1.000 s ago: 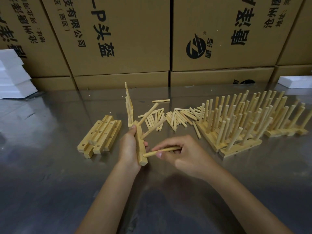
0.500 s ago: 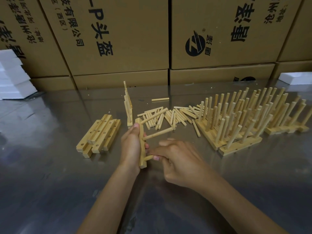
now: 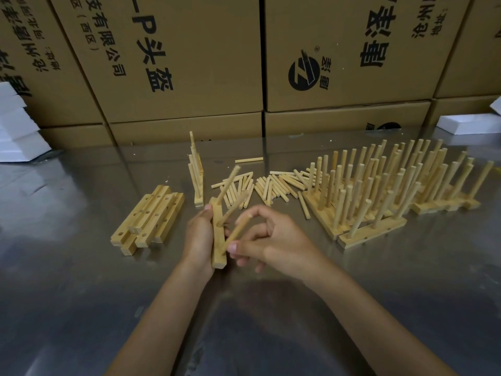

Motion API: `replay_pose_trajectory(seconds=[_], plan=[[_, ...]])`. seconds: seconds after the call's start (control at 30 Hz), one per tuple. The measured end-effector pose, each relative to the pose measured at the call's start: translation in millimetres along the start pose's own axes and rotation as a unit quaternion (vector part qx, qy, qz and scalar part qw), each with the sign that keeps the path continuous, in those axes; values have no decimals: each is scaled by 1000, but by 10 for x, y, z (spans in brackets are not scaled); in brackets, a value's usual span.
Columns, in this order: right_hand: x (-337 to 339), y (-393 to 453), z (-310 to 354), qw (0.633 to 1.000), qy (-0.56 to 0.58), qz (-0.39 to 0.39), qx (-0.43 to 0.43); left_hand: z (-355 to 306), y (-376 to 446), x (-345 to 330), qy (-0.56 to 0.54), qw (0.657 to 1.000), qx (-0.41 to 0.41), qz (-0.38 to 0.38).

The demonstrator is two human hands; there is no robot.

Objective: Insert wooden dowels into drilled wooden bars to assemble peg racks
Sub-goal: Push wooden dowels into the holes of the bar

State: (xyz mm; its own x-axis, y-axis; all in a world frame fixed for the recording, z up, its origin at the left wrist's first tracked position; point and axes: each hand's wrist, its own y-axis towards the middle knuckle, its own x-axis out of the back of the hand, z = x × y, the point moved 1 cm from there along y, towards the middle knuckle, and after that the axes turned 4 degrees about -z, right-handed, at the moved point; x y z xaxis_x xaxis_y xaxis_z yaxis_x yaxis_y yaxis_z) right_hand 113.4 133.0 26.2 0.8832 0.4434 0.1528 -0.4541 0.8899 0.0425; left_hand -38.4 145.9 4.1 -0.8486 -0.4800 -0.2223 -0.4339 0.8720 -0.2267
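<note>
Progress looks well past the midpoint to me. Finished racks stand crowded on the right side of the steel table, each bar bristling with upright pegs, and one more finished rack stands alone behind my hands. My left hand grips the bar in work on end, fingers wrapped round its far side. Two dowels already stick out of its upper holes. My right hand pinches a third dowel between thumb and fingertips, its lower end meeting the bar near the bottom; whether it is fully seated I cannot tell. What remains, by my reckoning: the stack of empty drilled bars to the left, and the loose dowels scattered between my hands and the racks.
</note>
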Motion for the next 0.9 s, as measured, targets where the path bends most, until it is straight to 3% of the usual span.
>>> replay_pose_trajectory(seconds=[0.17, 0.4, 0.63, 0.9], plan=[[-212, 14, -194, 992, -112, -46, -24, 7, 67, 64, -8, 999, 11, -42], [-376, 44, -319, 961, -228, -124, 96, 20, 192, 111, -16, 997, 56, -51], [-400, 109, -316, 933, -271, -194, 138, -49, 299, 182, 111, 994, 17, -11], [-397, 153, -382, 949, -218, -196, 113, -29, 374, 198, 174, 984, -6, -23]])
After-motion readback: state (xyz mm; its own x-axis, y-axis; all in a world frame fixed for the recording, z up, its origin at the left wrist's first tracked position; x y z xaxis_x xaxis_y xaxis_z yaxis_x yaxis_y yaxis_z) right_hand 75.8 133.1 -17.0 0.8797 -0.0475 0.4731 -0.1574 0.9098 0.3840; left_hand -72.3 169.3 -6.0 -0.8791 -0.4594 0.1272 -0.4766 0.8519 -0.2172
